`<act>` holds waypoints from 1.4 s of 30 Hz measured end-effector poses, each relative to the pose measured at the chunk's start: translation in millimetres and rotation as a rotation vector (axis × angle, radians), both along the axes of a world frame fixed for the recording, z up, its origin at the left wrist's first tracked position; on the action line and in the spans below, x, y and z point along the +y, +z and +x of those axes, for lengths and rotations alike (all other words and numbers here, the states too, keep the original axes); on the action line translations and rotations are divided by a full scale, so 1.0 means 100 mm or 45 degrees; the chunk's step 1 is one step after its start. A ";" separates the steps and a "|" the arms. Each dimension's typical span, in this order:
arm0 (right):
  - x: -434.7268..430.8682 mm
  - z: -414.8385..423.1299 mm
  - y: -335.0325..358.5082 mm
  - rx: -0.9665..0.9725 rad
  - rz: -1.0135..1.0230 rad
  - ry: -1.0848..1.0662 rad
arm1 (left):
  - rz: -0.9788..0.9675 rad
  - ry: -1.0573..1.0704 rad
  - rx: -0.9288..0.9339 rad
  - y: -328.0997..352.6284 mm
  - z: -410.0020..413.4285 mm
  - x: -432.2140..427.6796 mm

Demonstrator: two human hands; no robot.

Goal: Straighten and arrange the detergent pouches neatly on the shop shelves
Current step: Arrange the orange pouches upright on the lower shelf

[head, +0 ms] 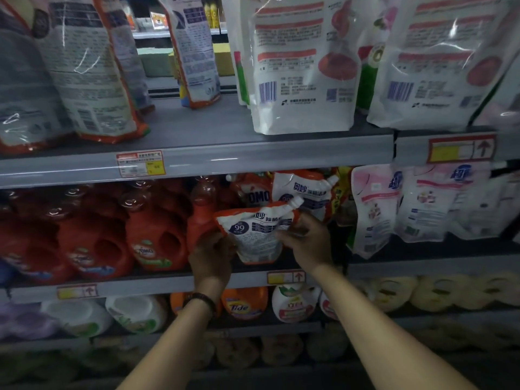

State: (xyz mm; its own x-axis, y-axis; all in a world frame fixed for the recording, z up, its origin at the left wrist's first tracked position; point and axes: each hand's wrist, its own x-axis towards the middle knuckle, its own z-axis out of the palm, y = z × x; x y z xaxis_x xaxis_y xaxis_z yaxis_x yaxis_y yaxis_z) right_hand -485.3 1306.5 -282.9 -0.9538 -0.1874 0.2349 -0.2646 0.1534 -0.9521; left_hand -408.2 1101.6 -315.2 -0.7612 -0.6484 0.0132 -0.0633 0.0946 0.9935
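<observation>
Left hand (212, 256), right hand (308, 244) — both tight around one pouch (257, 235), second pouch (305, 190) behind

two hands (212, 258) (308, 243), two white spouted pouches (253, 237) (304, 190)

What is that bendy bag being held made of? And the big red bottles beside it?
The pouch looks like soft, glossy plastic film: it creases and sags where gripped. The red bottles look like hard, shiny plastic: moulded handle holes, bright glints.

"99" on pouch (254, 232), "Tide" on jug (244, 302)
</observation>
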 end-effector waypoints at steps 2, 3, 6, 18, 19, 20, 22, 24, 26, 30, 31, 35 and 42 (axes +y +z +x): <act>0.03 0.00 -0.06 -0.018 -0.009 0.011 | 0.003 0.006 -0.016 0.03 0.01 0.08; 0.04 0.01 -0.09 -0.034 0.000 0.019 | -0.056 0.031 -0.057 0.03 0.00 0.09; 0.06 0.04 -0.16 -0.056 0.039 0.034 | -0.198 0.042 -0.125 0.00 0.03 0.07; 0.00 -0.06 -0.11 -0.108 0.080 0.129 | -0.678 -0.054 -0.403 0.20 0.07 0.21; 0.02 -0.05 -0.09 -0.119 0.080 0.130 | -0.637 -0.068 -0.405 0.19 0.06 0.24; 0.03 -0.05 -0.10 -0.135 0.073 0.127 | -0.617 -0.068 -0.411 0.17 0.04 0.26; 0.08 -0.05 -0.10 -0.147 0.064 0.119 | -0.611 -0.051 -0.441 0.16 0.02 0.30; 0.14 -0.05 -0.08 -0.183 0.053 0.091 | -0.503 -0.026 -0.433 0.20 0.04 0.39; 0.22 -0.08 -0.08 -0.198 0.054 0.021 | -0.404 0.021 -0.374 0.20 0.08 0.48; 0.37 -0.16 -0.07 -0.170 -0.018 -0.266 | -0.346 0.056 -0.321 0.09 0.17 0.63; 0.40 -0.18 -0.04 -0.176 -0.044 -0.322 | -0.356 0.037 -0.301 0.07 0.18 0.66; 0.50 -0.34 0.00 -0.156 -0.054 -0.335 | -0.478 -0.137 -0.258 0.08 0.20 0.82; 0.56 -0.56 0.03 -0.172 -0.033 -0.117 | -0.602 -0.314 -0.142 0.26 0.09 1.09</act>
